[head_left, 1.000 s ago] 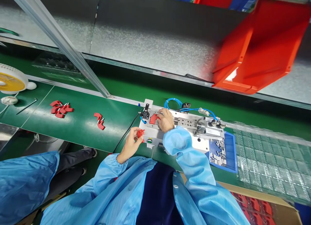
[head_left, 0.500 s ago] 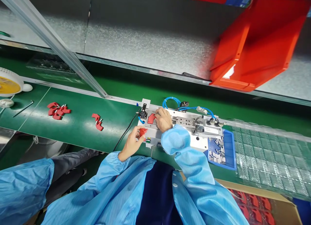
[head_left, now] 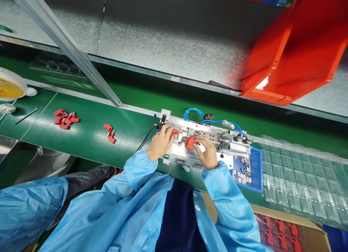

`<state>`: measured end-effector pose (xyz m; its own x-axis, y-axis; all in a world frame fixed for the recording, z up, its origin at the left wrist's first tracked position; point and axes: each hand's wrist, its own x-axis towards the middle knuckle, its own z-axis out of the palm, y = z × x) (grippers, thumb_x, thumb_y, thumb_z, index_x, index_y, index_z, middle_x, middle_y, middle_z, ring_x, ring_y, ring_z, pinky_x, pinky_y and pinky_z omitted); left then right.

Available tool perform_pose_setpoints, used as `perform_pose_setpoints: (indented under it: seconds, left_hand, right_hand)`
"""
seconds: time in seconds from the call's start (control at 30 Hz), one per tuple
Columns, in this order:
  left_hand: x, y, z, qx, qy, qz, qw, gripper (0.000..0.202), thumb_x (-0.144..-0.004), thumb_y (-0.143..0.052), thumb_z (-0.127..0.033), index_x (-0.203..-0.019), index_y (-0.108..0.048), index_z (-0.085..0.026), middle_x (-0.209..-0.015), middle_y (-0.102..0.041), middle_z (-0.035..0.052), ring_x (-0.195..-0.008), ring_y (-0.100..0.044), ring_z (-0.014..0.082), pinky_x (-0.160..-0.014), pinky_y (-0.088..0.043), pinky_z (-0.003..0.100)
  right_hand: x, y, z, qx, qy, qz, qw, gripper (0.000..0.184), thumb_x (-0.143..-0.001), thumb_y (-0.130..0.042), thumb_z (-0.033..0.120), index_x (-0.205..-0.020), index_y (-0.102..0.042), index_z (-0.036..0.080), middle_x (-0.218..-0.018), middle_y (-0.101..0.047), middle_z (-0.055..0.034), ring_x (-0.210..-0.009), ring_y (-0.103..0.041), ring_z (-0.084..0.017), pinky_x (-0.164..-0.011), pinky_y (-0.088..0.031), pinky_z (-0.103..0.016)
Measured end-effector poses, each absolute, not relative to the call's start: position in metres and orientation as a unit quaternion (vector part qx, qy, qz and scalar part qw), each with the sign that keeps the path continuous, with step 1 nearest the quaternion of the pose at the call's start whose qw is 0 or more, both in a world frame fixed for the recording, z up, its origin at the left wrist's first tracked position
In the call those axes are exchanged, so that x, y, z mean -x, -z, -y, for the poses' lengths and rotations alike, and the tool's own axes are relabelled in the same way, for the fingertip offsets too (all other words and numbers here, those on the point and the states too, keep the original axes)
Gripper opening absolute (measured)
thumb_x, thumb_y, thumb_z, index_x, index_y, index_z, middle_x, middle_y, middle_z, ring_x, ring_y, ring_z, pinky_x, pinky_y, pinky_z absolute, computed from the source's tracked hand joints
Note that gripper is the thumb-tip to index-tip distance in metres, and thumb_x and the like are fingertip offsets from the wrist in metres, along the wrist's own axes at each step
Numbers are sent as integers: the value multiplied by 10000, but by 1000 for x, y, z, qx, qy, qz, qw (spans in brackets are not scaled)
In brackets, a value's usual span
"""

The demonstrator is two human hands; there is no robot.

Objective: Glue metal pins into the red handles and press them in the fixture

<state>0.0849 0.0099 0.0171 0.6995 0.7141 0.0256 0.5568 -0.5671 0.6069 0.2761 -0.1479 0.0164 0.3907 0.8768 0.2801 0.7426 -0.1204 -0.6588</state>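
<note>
A metal fixture (head_left: pixel 231 147) with blue air hoses (head_left: pixel 193 114) sits on the green belt in front of me. My left hand (head_left: pixel 160 143) is closed on a small red plastic part (head_left: pixel 174 132) and presses it onto the fixture's left end. My right hand (head_left: pixel 207 152) pinches another red plastic part (head_left: pixel 190 142) just above the middle of the fixture plate. Both sleeves are light blue.
Loose red parts lie on the belt at the left (head_left: pixel 65 119) and nearer (head_left: pixel 110 133). A blue tray of small metal pins (head_left: pixel 257 172) sits right of the fixture, beside clear blister trays (head_left: pixel 301 172). A cardboard box of red parts (head_left: pixel 282 232) is lower right. An orange bin (head_left: pixel 293 52) hangs above.
My left hand moved up from the front edge to the fixture's left end with its red part. My right hand lifted the other red part off that spot and drew it rightwards.
</note>
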Motion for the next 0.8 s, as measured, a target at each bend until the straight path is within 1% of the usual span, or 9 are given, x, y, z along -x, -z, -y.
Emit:
perform_pose_setpoints:
  seconds: [0.1,0.23,0.33,0.43,0.5,0.6,0.7,0.73,0.8]
  left_hand:
    - [-104,-17,-14,-890,-79,-363,265,381,-990,-543,-200,-1364,-604,-172,-1366,-579,157,-994,-728,268,-818,-573,345]
    - [-100,-14,-13,-908,-104,-343,218,323,-989,-568,-207,-1305,-631,-191,-1356,-601,138,-1068,-687,281,-870,-562,360]
    - [-93,-9,-13,-913,-124,-327,212,211,-985,-574,-178,-1170,-673,-193,-1303,-625,132,-1081,-650,273,-885,-550,360]
    - [-90,-5,-16,-914,-127,-313,223,142,-988,-568,-167,-1047,-691,-205,-1189,-662,122,-1068,-623,274,-904,-541,376]
    - [-86,-4,-18,-918,-134,-294,230,154,-1000,-555,-188,-1042,-701,-207,-1158,-684,119,-1074,-614,280,-950,-530,401]
    - [-69,-5,-16,-918,-151,-269,247,212,-1016,-522,-217,-1089,-720,-203,-1208,-707,123,-1118,-614,292,-1021,-504,444]
    - [-42,-3,-9,-909,-171,-263,273,242,-1021,-510,-250,-1102,-734,-214,-1256,-721,121,-1130,-622,296,-1037,-489,457]
    - [-33,0,-6,-906,-174,-263,283,243,-1023,-509,-269,-1089,-737,-219,-1238,-731,119,-1110,-631,294,-1025,-492,450]
    - [-17,6,4,-901,-157,-270,301,243,-1027,-508,-301,-1043,-739,-226,-1143,-759,111,-1050,-654,285,-982,-502,423]
  right_hand:
    - [-269,-3,187,768,-76,506,385,280,-1019,-563,451,-1046,-742,238,-1097,-765,-119,-1050,-721,-296,-941,-598,-508]
    - [-271,17,221,801,-56,460,379,296,-1004,-584,477,-1006,-750,232,-1055,-775,-123,-1023,-728,-301,-936,-608,-523]
    - [-275,31,226,816,-45,444,368,297,-992,-587,480,-967,-751,233,-1026,-776,-122,-1002,-722,-306,-925,-609,-530]
    - [-276,39,217,819,-48,450,352,248,-984,-585,421,-973,-751,238,-1035,-774,-121,-1001,-714,-305,-912,-610,-527]
    - [-273,39,212,816,-42,459,348,213,-973,-591,378,-996,-752,240,-1073,-770,-122,-1027,-711,-306,-923,-606,-528]
    - [-269,34,220,821,1,440,364,200,-962,-607,367,-1019,-746,234,-1118,-754,-129,-1069,-703,-303,-952,-596,-520]
    - [-266,32,249,849,46,355,389,218,-976,-569,377,-999,-725,226,-1033,-740,-119,-1002,-706,-277,-899,-605,-472]
    - [-264,33,261,861,55,315,396,232,-980,-550,386,-985,-713,222,-990,-732,-112,-960,-706,-266,-862,-609,-451]
    - [-259,40,283,879,52,238,410,264,-970,-534,427,-965,-687,212,-920,-719,-100,-872,-702,-245,-787,-612,-412]
